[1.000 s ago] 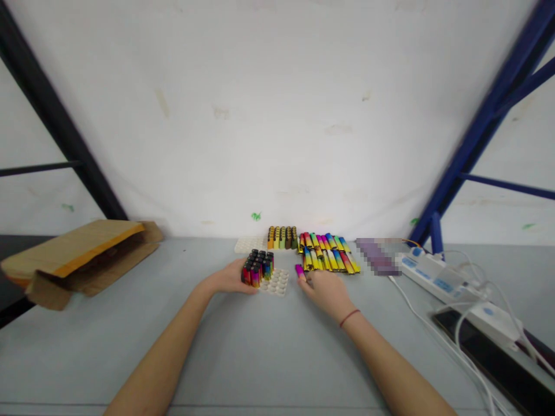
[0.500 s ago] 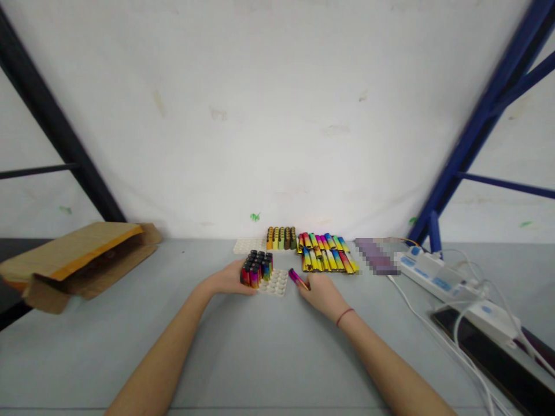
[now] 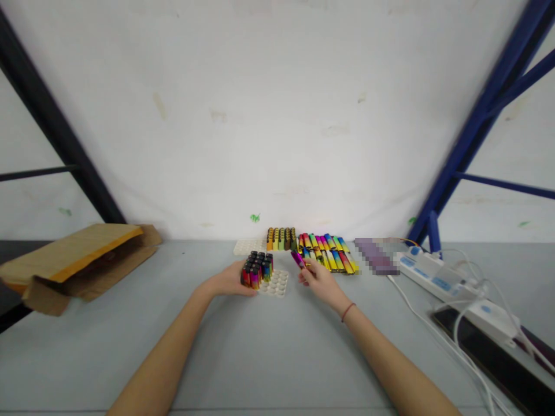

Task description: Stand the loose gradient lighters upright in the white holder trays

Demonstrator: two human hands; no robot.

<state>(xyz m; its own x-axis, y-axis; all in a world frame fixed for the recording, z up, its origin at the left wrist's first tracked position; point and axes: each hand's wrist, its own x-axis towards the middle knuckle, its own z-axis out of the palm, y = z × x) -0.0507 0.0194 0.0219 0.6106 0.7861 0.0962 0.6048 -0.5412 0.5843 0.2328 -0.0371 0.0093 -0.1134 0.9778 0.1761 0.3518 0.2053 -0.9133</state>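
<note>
Curled left hand braces the pale tray beside its standing cylinders; the right hand pinches one purple cylinder, raised since a moment ago, outside the tray and apparently off the table.

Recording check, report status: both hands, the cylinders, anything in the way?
Left hand cupped against dark-topped cylinders in near tray. Right hand holding purple cylinder, tilted, apart from tray. Power strip off right, away from both hands.
</note>
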